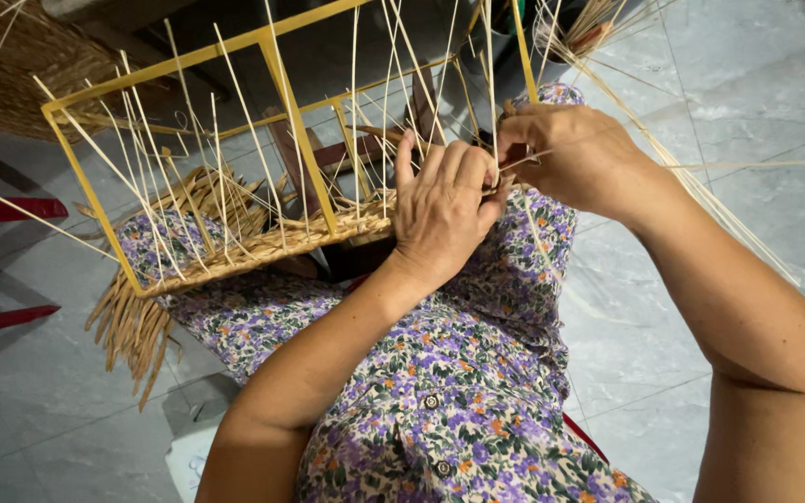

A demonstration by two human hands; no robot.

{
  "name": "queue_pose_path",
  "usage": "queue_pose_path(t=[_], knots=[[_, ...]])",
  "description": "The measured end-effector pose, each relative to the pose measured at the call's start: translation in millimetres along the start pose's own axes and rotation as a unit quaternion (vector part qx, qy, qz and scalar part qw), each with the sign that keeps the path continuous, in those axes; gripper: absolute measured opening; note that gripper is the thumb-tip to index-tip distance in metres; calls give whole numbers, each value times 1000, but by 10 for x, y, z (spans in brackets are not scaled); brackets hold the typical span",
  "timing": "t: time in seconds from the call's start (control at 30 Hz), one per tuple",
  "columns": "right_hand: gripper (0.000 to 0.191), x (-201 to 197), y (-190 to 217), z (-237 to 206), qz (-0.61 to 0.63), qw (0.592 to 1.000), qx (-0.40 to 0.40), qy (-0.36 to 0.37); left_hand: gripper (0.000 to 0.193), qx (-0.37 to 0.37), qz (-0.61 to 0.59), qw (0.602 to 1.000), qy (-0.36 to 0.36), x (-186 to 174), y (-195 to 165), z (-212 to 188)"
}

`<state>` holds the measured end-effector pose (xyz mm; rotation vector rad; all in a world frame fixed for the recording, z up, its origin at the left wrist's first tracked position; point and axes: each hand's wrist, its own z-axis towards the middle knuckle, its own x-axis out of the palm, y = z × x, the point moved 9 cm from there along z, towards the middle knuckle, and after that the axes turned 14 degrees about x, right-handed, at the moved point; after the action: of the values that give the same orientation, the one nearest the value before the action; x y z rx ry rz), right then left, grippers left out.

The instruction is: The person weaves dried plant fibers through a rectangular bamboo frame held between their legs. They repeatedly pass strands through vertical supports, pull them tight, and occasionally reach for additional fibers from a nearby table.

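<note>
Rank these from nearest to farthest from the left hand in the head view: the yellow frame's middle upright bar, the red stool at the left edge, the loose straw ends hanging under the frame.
From the left hand:
1. Yellow frame's middle upright bar, just to its left, on the lap.
2. Loose straw ends, lower left, hanging below the frame's edge.
3. Red stool, far left on the floor.

The yellow wire basket frame rests across the person's lap, which is covered by a purple floral dress, its part-woven straw edge lying on the knees. Loose straw ends hang off the lap's left side. Beneath is a grey tiled floor, where thin straw strands trail.
</note>
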<state>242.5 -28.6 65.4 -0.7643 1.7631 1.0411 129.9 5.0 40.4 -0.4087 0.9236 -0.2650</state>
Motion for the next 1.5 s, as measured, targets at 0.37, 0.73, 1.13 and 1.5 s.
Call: queue_pose_path(t=[0.37, 0.73, 1.13, 1.5], knots=[[17, 58, -80, -28, 18, 999, 1, 50, 16, -15, -90, 996, 12, -58, 73, -15], [15, -306, -398, -611, 307, 947, 33, -85, 22, -70, -101, 992, 39, 34, 158, 10], [15, -62, -482, -776, 231, 942, 127, -207, 26, -106, -101, 986, 75, 94, 196, 33], [11, -41, -358, -402, 269, 958, 96, -16, 25, -98, -95, 989, 58, 53, 189, 32]])
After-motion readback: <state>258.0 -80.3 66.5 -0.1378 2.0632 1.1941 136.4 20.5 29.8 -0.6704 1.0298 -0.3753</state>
